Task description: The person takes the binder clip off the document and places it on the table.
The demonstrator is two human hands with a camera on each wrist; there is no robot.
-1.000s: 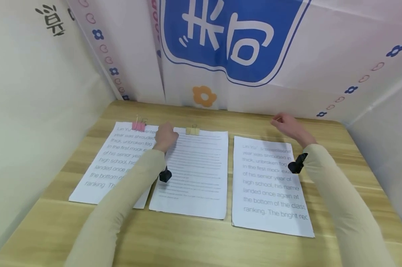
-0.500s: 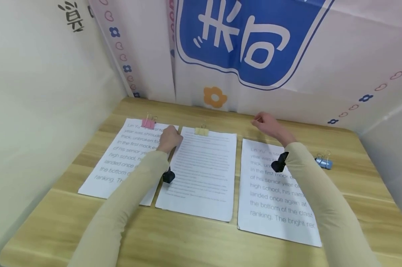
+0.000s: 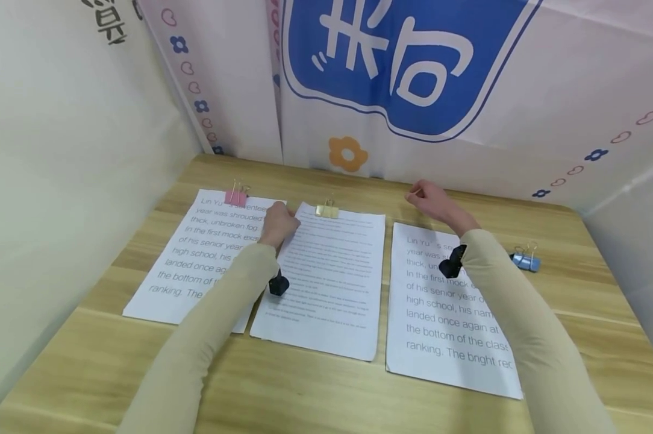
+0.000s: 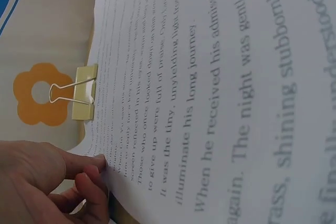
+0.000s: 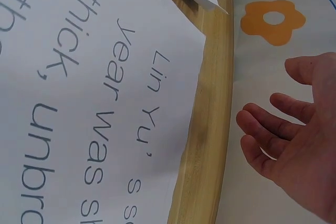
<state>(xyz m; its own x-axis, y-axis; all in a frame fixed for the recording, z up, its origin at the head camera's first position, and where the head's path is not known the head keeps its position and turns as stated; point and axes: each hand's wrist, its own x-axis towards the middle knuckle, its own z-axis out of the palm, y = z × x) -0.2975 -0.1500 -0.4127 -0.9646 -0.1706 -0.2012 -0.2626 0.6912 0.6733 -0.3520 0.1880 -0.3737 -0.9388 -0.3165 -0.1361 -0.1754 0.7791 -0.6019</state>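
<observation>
Middle of the desk: a white, rectangular paper stack with small grey print, a pale-yellow metal binder clip on its top edge. The person's left hand pinches its upper left corner; the left wrist view shows finger and thumb on the sheet edge, other fingers curled under. The person's right hand is empty, fingers loosely bent, held beyond the top of the right-most stack, touching no paper.

Handling, my guess: light, thin, bends easily, creases if squeezed hard; loose sheets probably slide and fan out at the bottom, where no clip shows. Best hold looks like the top corners or close beside the clip, several sheets together. Clip should be stiff and springy; take it by its wire handles.

Around it: on the left, a white paper stack with large grey print under a pink metal binder clip; on the right, a large-print white paper stack without a visible clip, its upper right part hidden by the beige right sleeve. A blue metal binder clip with wire handles lies on the light-brown wooden desk past that sleeve. In the way: the beige left sleeve crosses the left stack, and the white printed wall sheet stands close behind the desk's back edge
</observation>
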